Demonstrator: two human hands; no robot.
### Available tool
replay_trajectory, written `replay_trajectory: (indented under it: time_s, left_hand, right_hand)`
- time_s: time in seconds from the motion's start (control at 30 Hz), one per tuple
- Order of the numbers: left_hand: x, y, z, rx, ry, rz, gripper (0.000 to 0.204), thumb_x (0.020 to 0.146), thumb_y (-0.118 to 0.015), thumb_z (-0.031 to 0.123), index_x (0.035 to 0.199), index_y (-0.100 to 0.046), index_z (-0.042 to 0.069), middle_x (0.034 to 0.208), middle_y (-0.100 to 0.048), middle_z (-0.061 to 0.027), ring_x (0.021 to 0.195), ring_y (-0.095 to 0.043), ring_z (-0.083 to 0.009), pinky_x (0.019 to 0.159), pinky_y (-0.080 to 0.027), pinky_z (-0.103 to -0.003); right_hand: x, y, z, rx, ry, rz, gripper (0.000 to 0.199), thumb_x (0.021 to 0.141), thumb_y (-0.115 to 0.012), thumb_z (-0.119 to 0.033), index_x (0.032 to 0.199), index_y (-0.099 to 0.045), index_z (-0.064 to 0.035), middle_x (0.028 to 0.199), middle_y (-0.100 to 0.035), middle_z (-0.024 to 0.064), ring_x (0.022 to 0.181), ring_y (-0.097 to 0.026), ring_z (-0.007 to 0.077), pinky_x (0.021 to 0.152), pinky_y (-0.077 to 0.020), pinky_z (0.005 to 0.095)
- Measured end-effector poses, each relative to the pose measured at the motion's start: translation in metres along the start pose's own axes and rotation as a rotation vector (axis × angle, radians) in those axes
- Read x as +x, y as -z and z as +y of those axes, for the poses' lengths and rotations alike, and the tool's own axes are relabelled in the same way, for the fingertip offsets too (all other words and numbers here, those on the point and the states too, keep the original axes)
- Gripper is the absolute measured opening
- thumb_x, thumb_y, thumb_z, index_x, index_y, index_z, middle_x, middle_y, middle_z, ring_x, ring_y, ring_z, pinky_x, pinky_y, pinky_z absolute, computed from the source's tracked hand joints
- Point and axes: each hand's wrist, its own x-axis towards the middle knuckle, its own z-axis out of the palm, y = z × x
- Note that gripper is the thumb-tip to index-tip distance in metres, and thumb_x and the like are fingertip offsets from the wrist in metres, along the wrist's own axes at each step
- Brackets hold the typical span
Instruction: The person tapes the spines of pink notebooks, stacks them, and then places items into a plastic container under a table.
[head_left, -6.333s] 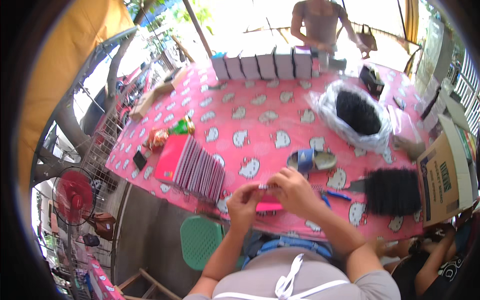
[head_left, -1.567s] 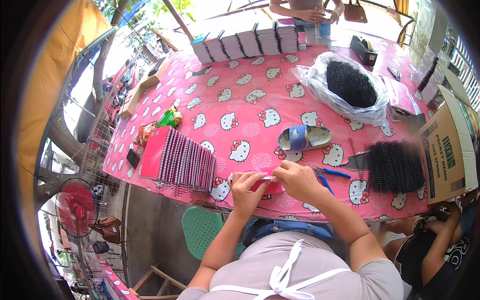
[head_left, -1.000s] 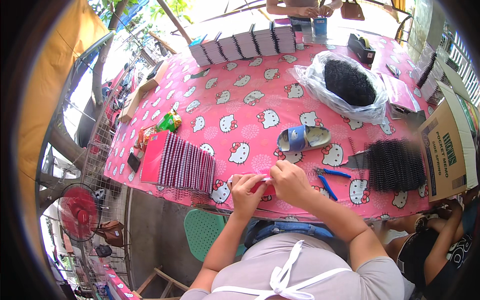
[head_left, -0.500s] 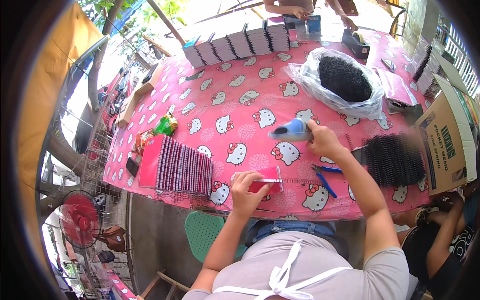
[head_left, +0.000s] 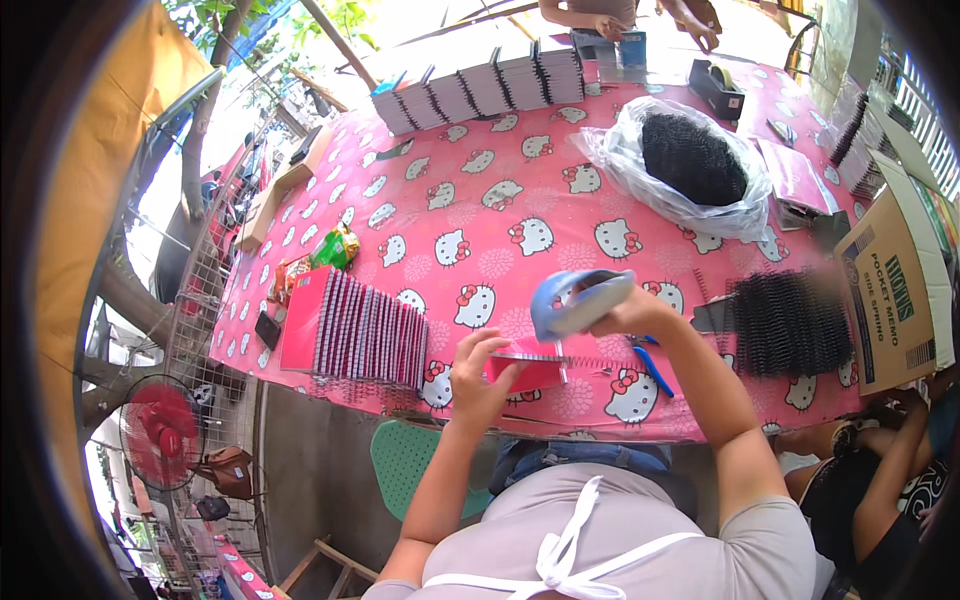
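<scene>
Across our pink desk (head_left: 480, 205), the coil (head_left: 597, 363) lay sideways, free end pointing right past the notebook (head_left: 532, 373); our right grip (head_left: 632, 313) clamped a slipper (head_left: 585, 305), left grip (head_left: 476, 372) parted.

A table under a pink cartoon-cat tablecloth (head_left: 430, 215) carries everything. Taking the plastic bag of black coils (head_left: 625, 155) as the mark: beyond it sits a black tape dispenser (head_left: 715, 92); to its left, farther off, stand stacks of black-coiled notebooks (head_left: 480, 95). Just right of it lie pink packs in clear plastic (head_left: 795, 180). Nearer the person than the bag are a heap of black coils (head_left: 790, 325) and blue-handled pliers (head_left: 653, 372). Well left of it, and nearer, are a row of red notebooks (head_left: 370, 330) and a green snack packet (head_left: 333, 248).
</scene>
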Motion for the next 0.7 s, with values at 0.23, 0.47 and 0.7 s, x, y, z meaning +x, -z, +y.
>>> replay_trajectory:
  time_s: [0.23,0.47,0.7]
  left_hand:
    - [-0.019,0.000,-0.023,-0.730,0.399,0.134,0.032,0.076,-0.065,-0.011,0.106,-0.060,-0.003,0.106,-0.060,-0.0084,0.097,-0.059,-0.0135,0.085,-0.050,-0.027]
    - [-0.046,-0.002,-0.063,-0.681,0.529,0.103,0.029,0.078,-0.062,-0.013,0.105,-0.064,-0.003,0.095,-0.067,-0.0094,0.087,-0.063,-0.0149,0.081,-0.052,-0.027]
    - [-0.039,0.001,-0.062,-0.848,0.466,0.115,0.024,0.077,-0.066,-0.008,0.100,-0.065,-0.001,0.098,-0.067,-0.0092,0.086,-0.063,-0.0124,0.077,-0.053,-0.025]
  right_hand:
    - [0.018,-0.021,-0.016,0.247,0.027,-0.090,0.038,0.058,-0.065,0.000,0.096,-0.056,-0.0043,0.076,-0.061,0.0103,0.073,-0.061,0.0174,0.064,-0.0473,0.0331]
    - [0.043,-0.023,-0.005,-0.045,0.167,-0.162,0.040,0.064,-0.061,-0.002,0.103,-0.058,-0.0093,0.086,-0.064,0.0141,0.080,-0.061,0.0363,0.066,-0.0494,0.0395]
    - [0.028,-0.015,0.024,-0.811,-0.267,0.407,0.039,0.066,-0.062,-0.003,0.103,-0.054,-0.0096,0.098,-0.061,0.0132,0.096,-0.058,0.0346,0.074,-0.0475,0.0452]
